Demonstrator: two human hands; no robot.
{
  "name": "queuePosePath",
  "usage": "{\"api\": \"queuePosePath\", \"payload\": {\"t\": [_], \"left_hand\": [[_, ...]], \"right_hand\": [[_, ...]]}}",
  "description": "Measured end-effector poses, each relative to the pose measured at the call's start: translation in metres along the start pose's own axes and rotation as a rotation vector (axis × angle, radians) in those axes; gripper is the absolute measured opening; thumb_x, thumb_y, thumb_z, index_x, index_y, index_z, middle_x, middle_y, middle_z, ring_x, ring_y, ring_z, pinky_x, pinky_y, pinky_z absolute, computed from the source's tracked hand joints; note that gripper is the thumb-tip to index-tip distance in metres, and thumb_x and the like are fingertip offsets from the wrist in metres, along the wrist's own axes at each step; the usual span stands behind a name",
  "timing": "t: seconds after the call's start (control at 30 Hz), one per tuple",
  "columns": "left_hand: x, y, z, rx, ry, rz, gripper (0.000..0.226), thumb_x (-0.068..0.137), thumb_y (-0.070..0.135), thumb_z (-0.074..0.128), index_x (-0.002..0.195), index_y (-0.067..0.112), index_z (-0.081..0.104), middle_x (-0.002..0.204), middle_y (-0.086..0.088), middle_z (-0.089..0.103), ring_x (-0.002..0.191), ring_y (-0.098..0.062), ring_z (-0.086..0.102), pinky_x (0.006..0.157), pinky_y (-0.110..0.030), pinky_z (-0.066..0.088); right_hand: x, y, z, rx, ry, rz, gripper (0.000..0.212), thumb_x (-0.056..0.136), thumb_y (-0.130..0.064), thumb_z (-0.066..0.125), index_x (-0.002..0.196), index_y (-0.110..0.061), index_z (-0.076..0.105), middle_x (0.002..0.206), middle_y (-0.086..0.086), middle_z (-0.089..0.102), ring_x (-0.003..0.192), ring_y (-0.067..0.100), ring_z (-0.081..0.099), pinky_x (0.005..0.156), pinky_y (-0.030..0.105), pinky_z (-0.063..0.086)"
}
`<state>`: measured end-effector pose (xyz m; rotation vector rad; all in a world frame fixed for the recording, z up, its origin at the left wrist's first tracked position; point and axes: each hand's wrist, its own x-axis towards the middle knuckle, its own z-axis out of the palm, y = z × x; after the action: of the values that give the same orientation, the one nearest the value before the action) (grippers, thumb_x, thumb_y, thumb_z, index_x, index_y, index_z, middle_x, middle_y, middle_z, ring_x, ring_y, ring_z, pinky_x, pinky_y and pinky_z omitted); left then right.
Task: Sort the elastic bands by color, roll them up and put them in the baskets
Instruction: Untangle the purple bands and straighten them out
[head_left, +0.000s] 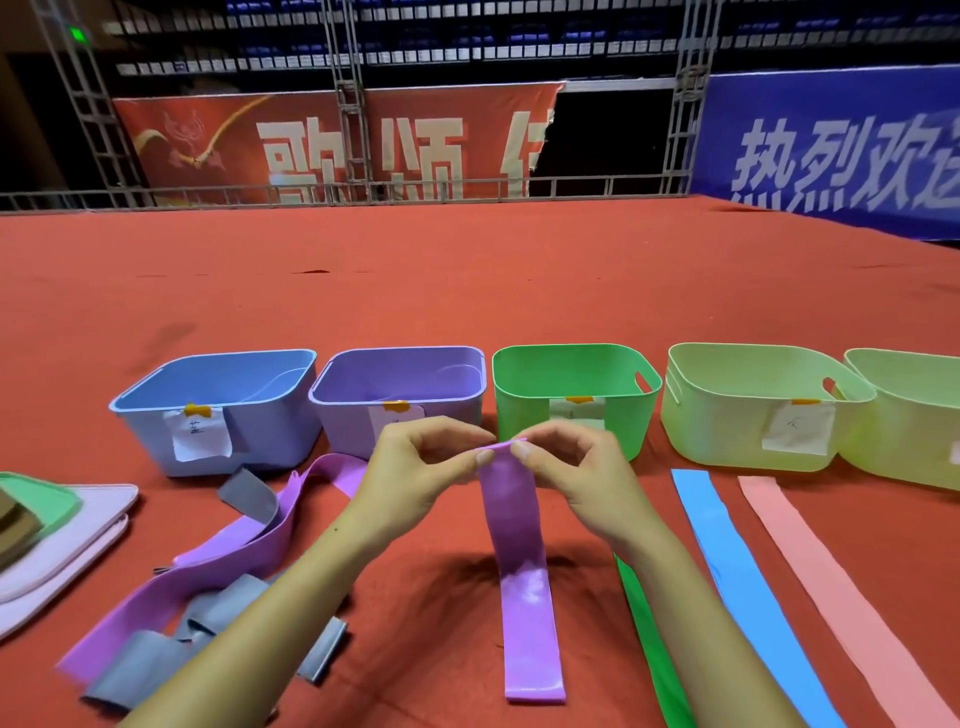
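Note:
A purple elastic band (524, 571) lies lengthwise on the red cloth, its far end lifted. My left hand (415, 467) and my right hand (571, 467) both pinch that far end between thumb and fingers, just in front of the baskets. Behind them stand a blue basket (156, 387), a purple basket (332, 382), a green basket (519, 415) and two pale green baskets (727, 431) (909, 452), each with a paper label. More purple bands (228, 561) and grey bands (208, 618) lie tangled at the left. Green (654, 649), blue (737, 582) and pink (831, 587) bands lie flat at the right.
A stack of pale pink lids (62, 551) with a green lid (47, 499) and a brown object on top sits at the left edge. Red cloth stretches far behind the baskets to a railing and banners.

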<state>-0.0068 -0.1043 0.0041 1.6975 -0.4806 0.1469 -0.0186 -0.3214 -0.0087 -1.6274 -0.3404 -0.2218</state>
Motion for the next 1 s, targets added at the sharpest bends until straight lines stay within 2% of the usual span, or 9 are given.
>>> {"api": "queuePosePath", "payload": {"t": [0.17, 0.27, 0.4, 0.47, 0.67, 0.73, 0.8, 0.9, 1.0], "left_hand": [[-0.008, -0.011, -0.041, 0.146, 0.095, -0.031, 0.006, 0.093, 0.003, 0.077, 0.098, 0.005, 0.080, 0.079, -0.011, 0.079, 0.066, -0.021, 0.075, 0.060, -0.030, 0.056], [-0.006, -0.026, -0.076, 0.290, 0.142, -0.083, 0.005, 0.094, 0.008, 0.078, 0.093, 0.011, 0.081, 0.078, -0.010, 0.079, 0.070, -0.029, 0.075, 0.066, -0.039, 0.060], [0.002, -0.056, -0.100, 0.669, 0.035, -0.131, 0.011, 0.088, 0.024, 0.085, 0.080, 0.024, 0.078, 0.066, 0.006, 0.076, 0.064, -0.008, 0.072, 0.068, -0.027, 0.054], [0.006, -0.071, -0.102, 0.839, 0.056, -0.152, 0.018, 0.082, 0.036, 0.087, 0.075, 0.027, 0.073, 0.062, 0.014, 0.073, 0.070, -0.003, 0.069, 0.071, -0.028, 0.054], [0.011, -0.103, -0.089, 1.087, 0.210, -0.300, 0.046, 0.070, 0.059, 0.087, 0.075, 0.023, 0.058, 0.076, 0.010, 0.063, 0.081, -0.021, 0.061, 0.069, -0.036, 0.047], [0.011, -0.112, -0.087, 1.108, 0.233, -0.325, 0.050, 0.070, 0.063, 0.086, 0.079, 0.024, 0.057, 0.083, 0.006, 0.066, 0.086, -0.022, 0.063, 0.068, -0.036, 0.046], [0.010, -0.113, -0.088, 1.079, 0.265, -0.320, 0.041, 0.078, 0.055, 0.085, 0.081, 0.023, 0.058, 0.087, 0.003, 0.068, 0.090, -0.026, 0.066, 0.068, -0.037, 0.046], [0.007, -0.103, -0.091, 1.047, 0.271, -0.278, 0.025, 0.088, 0.041, 0.080, 0.079, 0.024, 0.063, 0.078, 0.008, 0.070, 0.090, -0.027, 0.068, 0.070, -0.037, 0.048], [-0.001, -0.088, -0.097, 0.974, 0.252, -0.252, 0.022, 0.086, 0.041, 0.083, 0.077, 0.029, 0.068, 0.067, 0.016, 0.067, 0.079, -0.019, 0.068, 0.066, -0.033, 0.052]], "right_hand": [[0.000, 0.001, 0.003, 0.024, 0.000, 0.029, 0.007, 0.097, -0.014, 0.074, 0.097, -0.009, 0.078, 0.097, 0.017, 0.078, 0.087, 0.019, 0.069, 0.087, 0.058, 0.059], [0.001, 0.003, 0.001, 0.027, 0.000, 0.051, 0.007, 0.097, -0.015, 0.074, 0.097, -0.009, 0.078, 0.097, 0.018, 0.077, 0.086, 0.018, 0.068, 0.085, 0.058, 0.059], [0.000, 0.007, 0.001, 0.015, -0.035, 0.080, 0.005, 0.096, -0.017, 0.077, 0.092, -0.016, 0.080, 0.095, 0.019, 0.076, 0.082, 0.019, 0.065, 0.078, 0.046, 0.055], [0.000, 0.009, 0.003, 0.008, -0.052, 0.097, 0.005, 0.095, -0.017, 0.077, 0.092, -0.017, 0.080, 0.094, 0.019, 0.076, 0.082, 0.020, 0.065, 0.077, 0.044, 0.054], [0.000, 0.008, 0.004, -0.004, -0.061, 0.115, 0.005, 0.096, -0.016, 0.076, 0.092, -0.017, 0.080, 0.095, 0.019, 0.076, 0.082, 0.019, 0.065, 0.075, 0.043, 0.054], [0.000, 0.007, 0.003, -0.008, -0.060, 0.114, 0.005, 0.096, -0.016, 0.076, 0.092, -0.017, 0.080, 0.095, 0.018, 0.076, 0.082, 0.018, 0.066, 0.075, 0.043, 0.055], [-0.001, 0.007, 0.002, -0.008, -0.060, 0.114, 0.005, 0.095, -0.018, 0.076, 0.092, -0.019, 0.080, 0.095, 0.016, 0.077, 0.083, 0.016, 0.067, 0.076, 0.042, 0.056], [0.000, 0.006, 0.000, -0.006, -0.059, 0.119, 0.004, 0.095, -0.019, 0.076, 0.094, -0.018, 0.080, 0.095, 0.013, 0.078, 0.084, 0.016, 0.068, 0.078, 0.043, 0.057], [0.000, 0.005, 0.002, 0.008, -0.053, 0.117, 0.004, 0.095, -0.018, 0.076, 0.094, -0.017, 0.080, 0.097, 0.015, 0.077, 0.084, 0.017, 0.067, 0.078, 0.043, 0.057]]}}
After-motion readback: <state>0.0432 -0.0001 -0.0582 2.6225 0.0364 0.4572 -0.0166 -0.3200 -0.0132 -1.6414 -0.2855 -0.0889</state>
